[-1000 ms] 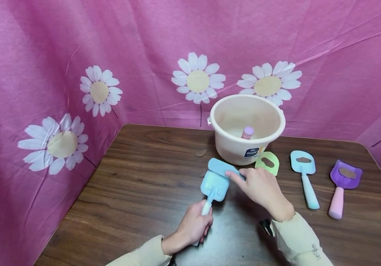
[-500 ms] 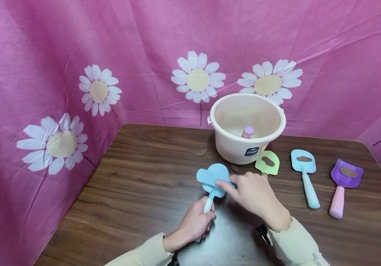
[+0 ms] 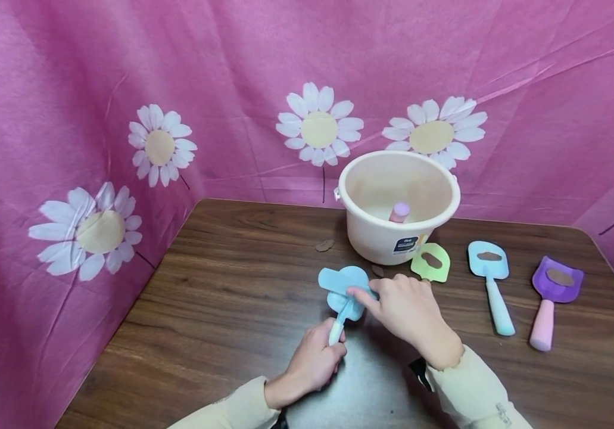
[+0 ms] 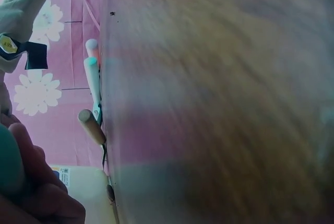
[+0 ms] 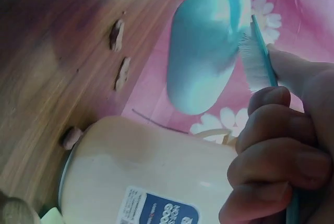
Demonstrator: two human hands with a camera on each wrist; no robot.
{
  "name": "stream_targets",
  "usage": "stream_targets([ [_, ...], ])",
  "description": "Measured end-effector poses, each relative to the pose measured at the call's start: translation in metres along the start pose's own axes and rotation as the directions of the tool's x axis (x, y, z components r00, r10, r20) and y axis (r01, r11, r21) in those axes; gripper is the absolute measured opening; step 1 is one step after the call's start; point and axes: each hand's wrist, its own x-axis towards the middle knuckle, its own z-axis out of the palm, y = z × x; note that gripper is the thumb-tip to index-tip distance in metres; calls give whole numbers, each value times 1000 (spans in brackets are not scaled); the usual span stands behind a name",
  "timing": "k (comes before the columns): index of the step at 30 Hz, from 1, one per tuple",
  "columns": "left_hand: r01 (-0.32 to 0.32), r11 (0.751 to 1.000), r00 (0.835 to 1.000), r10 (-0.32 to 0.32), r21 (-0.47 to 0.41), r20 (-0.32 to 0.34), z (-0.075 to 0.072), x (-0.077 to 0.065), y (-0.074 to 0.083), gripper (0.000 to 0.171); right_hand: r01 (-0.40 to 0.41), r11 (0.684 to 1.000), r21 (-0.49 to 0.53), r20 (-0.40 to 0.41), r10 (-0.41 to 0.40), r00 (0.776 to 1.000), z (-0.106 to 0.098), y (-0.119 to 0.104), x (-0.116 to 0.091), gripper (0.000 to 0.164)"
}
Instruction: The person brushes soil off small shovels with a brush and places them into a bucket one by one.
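My left hand [image 3: 312, 357] grips the pale handle [image 3: 336, 332] of a light blue toy shovel [image 3: 345, 305], whose blade points away from me. In the left wrist view, fingers [image 4: 44, 192] curl round that green-tinted handle. My right hand [image 3: 411, 313] holds a light blue brush [image 3: 333, 281], thumb along its top, laid across the shovel blade. The right wrist view shows white bristles [image 5: 254, 67] facing the underside of the shovel [image 5: 201, 51]. Whatever lies on the blade is largely hidden by the brush.
A cream bucket [image 3: 392, 244] stands behind, a pink handle with a lilac end [image 3: 400, 212] inside. Right of it lie a green shovel [image 3: 440, 253], a light blue shovel [image 3: 496, 307] and a purple shovel [image 3: 542, 325], each with a brown patch. Brown pieces [image 3: 324, 245] lie near the bucket.
The brush has moved left and toward me over the shovel blade, baring its far end. A small brown piece near the bucket has come into view. The left hand has barely shifted.
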Motion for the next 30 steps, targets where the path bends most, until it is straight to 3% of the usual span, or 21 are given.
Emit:
stream_targets([
  [7, -34, 994, 999, 34, 101, 0, 0, -1, -1, 10, -64, 997, 48, 1, 64, 998, -1, 13, 5, 58],
  [14, -30, 995, 1000, 31, 90, 0, -4, -3, 1, 9, -160, 987, 31, 29, 160, 987, 0, 40, 6, 60],
  [18, 23, 998, 1000, -22, -60, 14, -11, 1, 8, 10, -229, 969, 90, 77, 222, 972, 3, 54, 2, 62],
  [21, 104, 963, 994, -90, -248, 64, -16, 5, 11, 13, -248, 955, 162, 73, 239, 968, 6, 57, 0, 63],
  [25, 183, 893, 982, -142, -411, 127, -20, 7, 12, 16, -148, 962, 230, 13, 149, 989, 6, 53, 0, 58],
  [28, 219, 845, 974, -156, -488, 167, -22, 9, 11, 19, 30, 963, 268, -28, -23, 999, 5, 47, -2, 51],
  [30, 238, 821, 968, -159, -518, 193, -23, 9, 10, 20, 150, 949, 277, -58, -139, 989, 5, 43, -3, 51],
])
